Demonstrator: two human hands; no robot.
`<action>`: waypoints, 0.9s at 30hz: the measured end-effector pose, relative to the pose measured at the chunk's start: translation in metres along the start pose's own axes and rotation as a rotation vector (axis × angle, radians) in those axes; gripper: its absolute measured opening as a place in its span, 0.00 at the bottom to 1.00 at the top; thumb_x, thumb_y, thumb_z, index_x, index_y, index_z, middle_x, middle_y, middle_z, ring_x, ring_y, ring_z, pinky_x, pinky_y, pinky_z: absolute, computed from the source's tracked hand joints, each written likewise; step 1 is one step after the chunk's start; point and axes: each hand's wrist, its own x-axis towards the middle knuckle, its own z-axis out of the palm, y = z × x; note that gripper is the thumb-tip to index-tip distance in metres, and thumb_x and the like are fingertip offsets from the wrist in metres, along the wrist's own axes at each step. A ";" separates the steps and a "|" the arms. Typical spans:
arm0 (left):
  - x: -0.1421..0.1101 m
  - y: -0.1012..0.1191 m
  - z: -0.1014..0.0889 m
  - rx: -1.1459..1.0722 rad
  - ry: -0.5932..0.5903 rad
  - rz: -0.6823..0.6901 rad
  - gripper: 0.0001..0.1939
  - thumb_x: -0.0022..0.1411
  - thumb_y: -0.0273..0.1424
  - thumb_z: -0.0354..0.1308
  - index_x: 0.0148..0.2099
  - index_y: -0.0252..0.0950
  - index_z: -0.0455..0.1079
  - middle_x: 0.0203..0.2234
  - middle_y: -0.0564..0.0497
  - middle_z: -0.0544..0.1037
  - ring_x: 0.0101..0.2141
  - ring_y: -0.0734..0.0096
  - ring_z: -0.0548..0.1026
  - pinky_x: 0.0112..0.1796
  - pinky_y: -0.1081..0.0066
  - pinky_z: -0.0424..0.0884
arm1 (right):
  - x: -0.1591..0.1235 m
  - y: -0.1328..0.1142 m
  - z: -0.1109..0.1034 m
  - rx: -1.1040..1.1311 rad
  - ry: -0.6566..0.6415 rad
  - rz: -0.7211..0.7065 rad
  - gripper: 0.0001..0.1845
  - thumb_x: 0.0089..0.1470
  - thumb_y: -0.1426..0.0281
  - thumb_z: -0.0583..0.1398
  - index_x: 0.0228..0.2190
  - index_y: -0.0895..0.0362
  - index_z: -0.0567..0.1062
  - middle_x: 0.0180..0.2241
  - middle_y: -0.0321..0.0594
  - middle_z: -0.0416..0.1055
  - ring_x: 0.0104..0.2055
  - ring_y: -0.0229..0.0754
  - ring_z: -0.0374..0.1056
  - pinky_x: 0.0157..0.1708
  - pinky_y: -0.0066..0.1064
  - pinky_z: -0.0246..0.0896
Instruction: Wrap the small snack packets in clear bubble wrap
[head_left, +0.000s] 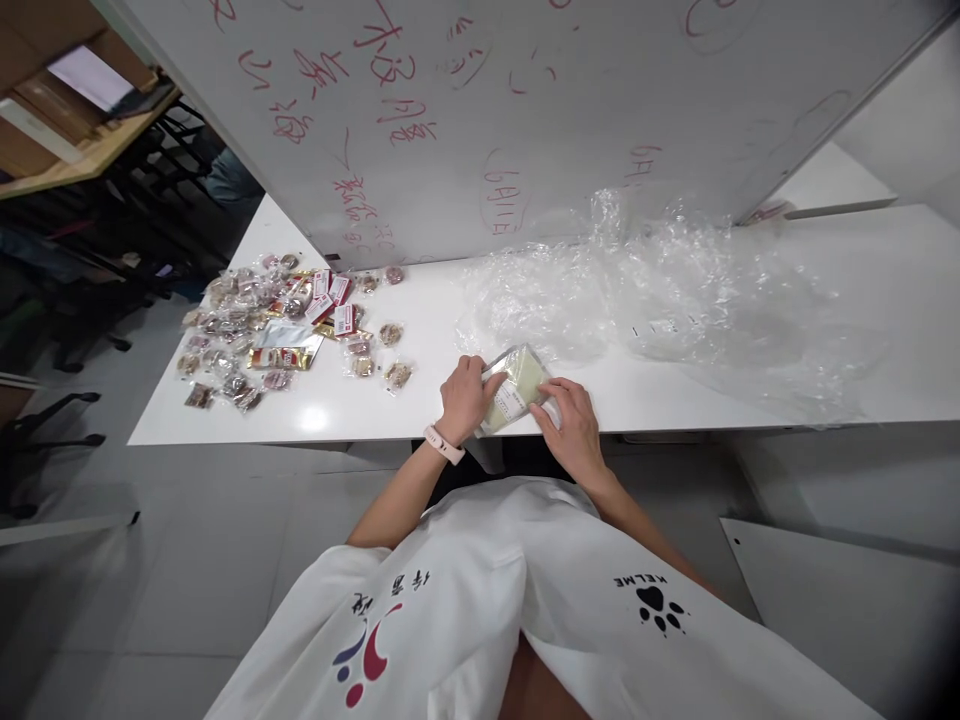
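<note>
Between my hands is a clear plastic bag with a pale green flat item inside (526,376), near the front edge of the white table. A small white label shows through it. My left hand (466,398), with a pink wristband, grips the bag's left side, thumb on top. On the bag's right side, my right hand (570,420) pinches the edge between thumb and fingers. Just beyond lies a spread of crumpled clear plastic bags (555,300). What the fingers do under the bag is hidden.
Many small wrapped snacks (225,325) lie heaped on the left of the table, with red-and-white packets (330,290) and a gold sachet (281,358) among them. A whiteboard with red writing (525,110) stands along the back. Black chairs are at far left.
</note>
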 end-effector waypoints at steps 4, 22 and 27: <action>-0.009 0.001 -0.003 -0.283 0.008 -0.142 0.11 0.65 0.40 0.60 0.37 0.37 0.67 0.29 0.54 0.74 0.29 0.71 0.71 0.30 0.72 0.63 | 0.001 0.000 0.005 0.028 -0.006 -0.028 0.18 0.63 0.59 0.54 0.51 0.49 0.72 0.55 0.50 0.66 0.58 0.57 0.62 0.59 0.53 0.60; -0.043 0.061 -0.004 -0.928 0.686 0.091 0.09 0.67 0.36 0.58 0.35 0.37 0.66 0.40 0.48 0.75 0.39 0.69 0.77 0.37 0.70 0.74 | -0.017 -0.043 -0.008 0.756 -0.093 0.197 0.17 0.56 0.54 0.60 0.46 0.42 0.78 0.45 0.36 0.78 0.50 0.53 0.74 0.52 0.52 0.71; -0.033 0.063 -0.004 -0.849 0.354 0.184 0.04 0.68 0.32 0.56 0.42 0.38 0.71 0.45 0.44 0.75 0.48 0.63 0.76 0.37 0.70 0.76 | 0.019 0.012 -0.092 0.525 0.503 0.364 0.15 0.50 0.55 0.65 0.38 0.48 0.74 0.33 0.40 0.77 0.30 0.49 0.74 0.28 0.43 0.74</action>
